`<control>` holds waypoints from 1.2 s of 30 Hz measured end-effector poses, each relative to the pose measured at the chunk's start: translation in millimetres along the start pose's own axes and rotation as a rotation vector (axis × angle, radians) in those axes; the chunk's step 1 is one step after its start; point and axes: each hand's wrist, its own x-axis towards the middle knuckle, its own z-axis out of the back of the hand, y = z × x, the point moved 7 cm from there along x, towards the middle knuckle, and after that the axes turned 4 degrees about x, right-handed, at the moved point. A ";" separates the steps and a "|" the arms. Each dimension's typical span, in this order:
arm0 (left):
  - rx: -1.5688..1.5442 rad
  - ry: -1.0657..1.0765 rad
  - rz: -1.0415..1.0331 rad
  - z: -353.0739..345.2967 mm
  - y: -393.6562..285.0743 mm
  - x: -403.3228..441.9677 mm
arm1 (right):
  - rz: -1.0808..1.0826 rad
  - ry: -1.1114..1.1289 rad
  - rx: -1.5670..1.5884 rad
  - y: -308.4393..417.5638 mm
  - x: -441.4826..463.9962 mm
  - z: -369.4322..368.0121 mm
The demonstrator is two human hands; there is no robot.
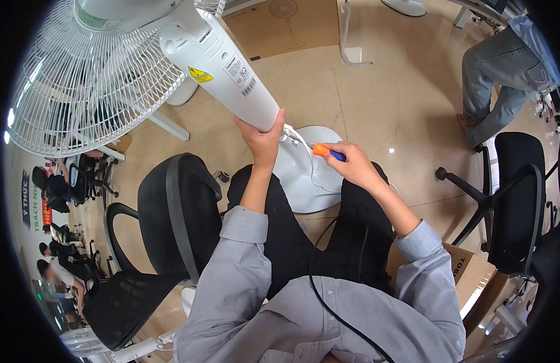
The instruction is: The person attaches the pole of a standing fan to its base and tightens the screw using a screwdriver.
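Observation:
My left hand (260, 140) is wrapped round the lower end of the white fan's neck (228, 69), which bears a yellow warning sticker and a label. The fan's wire cage (104, 91) leans away to the upper left. In my right hand (354, 163) is a screwdriver (328, 152) with an orange and blue handle. Its shaft points left at the neck's lower end, by a white cord (305, 145); the tip's exact contact is hidden. Below, the round white fan base (304, 193) stands on the floor between my knees.
Black office chairs stand to my left (177, 212) and right (519, 199). A cardboard box (471, 272) sits by my right hip, and a larger carton (286, 30) lies ahead. At the upper right is a person in jeans (504, 66). Other people sit far left.

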 end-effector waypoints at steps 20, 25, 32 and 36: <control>-0.028 0.044 0.137 1.1 -6.8 -3.9 | 0.027 -0.018 -0.121 8.2 12.5 -3.8; -0.012 0.029 0.156 2.2 -9.6 -5.8 | 0.033 -0.020 -0.118 11.5 11.5 -3.9; 0.006 0.004 0.161 0.3 -4.4 -2.6 | -0.023 -0.049 -0.058 9.1 10.8 -6.7; -0.014 0.018 0.166 4.0 -1.5 -4.4 | -0.046 -0.050 -0.022 12.7 5.5 -7.5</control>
